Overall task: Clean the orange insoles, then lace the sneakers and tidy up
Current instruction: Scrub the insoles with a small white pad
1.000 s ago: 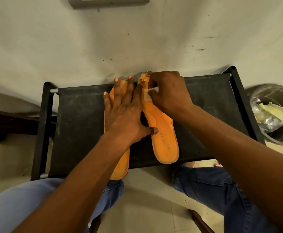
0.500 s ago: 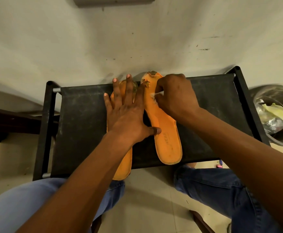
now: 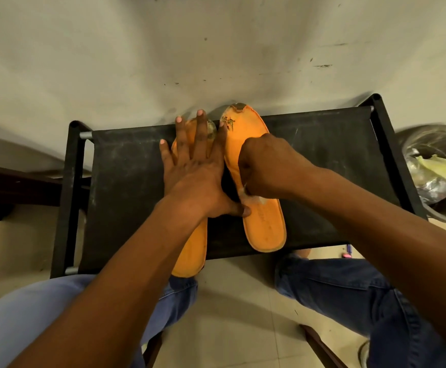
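Head view: my left hand (image 3: pixel 190 168) flat, fingers spread, pinning left insole (image 3: pixel 191 251) on tabletop (image 3: pixel 126 197). My right hand (image 3: pixel 267 166) clenched round white wipe (image 3: pixel 245 193), dragged from toe down to mid right insole (image 3: pixel 265 224). Toe grime remains; cleaning ongoing.

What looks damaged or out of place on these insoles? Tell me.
Both orange insoles are worn at the toe. The right insole has a dark, frayed patch at its tip and a scuffed mark just below. The left insole shows a grey worn spot by the left hand, and its heel overhangs the black rack.
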